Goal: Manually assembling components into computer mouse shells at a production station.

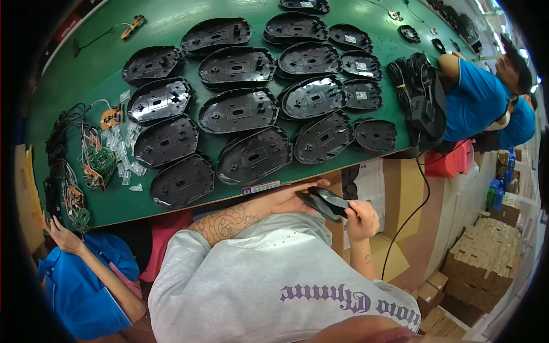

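Just off the near edge of the green table [114, 200], in front of my body, I hold a black plastic mouse shell [325, 204], tilted. My left hand [290, 198] grips its left end, thumb and fingers partly hidden by the shell. At the right end, my right hand [362, 219] pinches it between thumb and fingers. Beyond the table edge lie rows of open black mouse bottom shells, the nearest ones being a large shell [254, 156], another shell [324, 138] to its right and a smaller shell [374, 135] farther right.
Clear plastic pieces [119, 150], green circuit boards [98, 163] and black cables [56, 137] lie at the left, near a co-worker's hand [62, 235]. Bundled black cables [417, 94] sit at the right edge by people in blue. Cardboard boxes [480, 257] stand at the right.
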The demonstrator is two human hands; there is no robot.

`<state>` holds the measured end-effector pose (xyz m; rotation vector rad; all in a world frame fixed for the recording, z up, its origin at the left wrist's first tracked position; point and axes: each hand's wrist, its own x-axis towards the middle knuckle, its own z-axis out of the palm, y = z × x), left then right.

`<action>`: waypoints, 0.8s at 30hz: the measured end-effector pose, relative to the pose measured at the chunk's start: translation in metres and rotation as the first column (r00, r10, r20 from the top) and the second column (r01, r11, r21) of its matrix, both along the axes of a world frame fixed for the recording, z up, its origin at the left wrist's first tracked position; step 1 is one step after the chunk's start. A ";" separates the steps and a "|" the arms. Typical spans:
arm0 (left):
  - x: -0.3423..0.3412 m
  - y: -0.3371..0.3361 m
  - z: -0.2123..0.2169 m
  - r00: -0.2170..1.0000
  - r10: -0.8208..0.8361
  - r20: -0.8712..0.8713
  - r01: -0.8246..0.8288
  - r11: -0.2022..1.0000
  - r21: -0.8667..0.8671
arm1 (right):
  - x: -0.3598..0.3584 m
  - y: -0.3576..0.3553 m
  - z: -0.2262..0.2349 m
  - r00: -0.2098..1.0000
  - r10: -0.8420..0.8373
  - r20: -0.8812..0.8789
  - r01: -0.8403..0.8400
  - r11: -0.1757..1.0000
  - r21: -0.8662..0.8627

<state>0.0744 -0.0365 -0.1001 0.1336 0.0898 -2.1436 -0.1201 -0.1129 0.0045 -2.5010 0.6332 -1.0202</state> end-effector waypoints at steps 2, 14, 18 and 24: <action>0.001 0.001 -0.003 0.997 0.058 -0.049 -0.058 0.998 -0.005 | 0.003 -0.003 0.017 0.999 0.026 0.041 -0.025 0.999 -0.029; 0.021 0.016 0.033 0.996 -0.032 -0.084 -0.004 0.919 -0.395 | 0.052 -0.032 0.057 0.927 0.375 0.023 -0.363 0.880 0.306; 0.025 0.039 0.034 0.947 -0.073 0.313 0.190 0.913 -0.360 | 0.043 0.007 0.037 0.922 0.374 0.100 -0.384 0.850 0.360; 0.028 0.042 0.030 0.650 0.337 0.681 0.214 0.779 -0.590 | 0.043 0.025 0.050 0.979 0.047 0.197 -0.097 0.961 0.257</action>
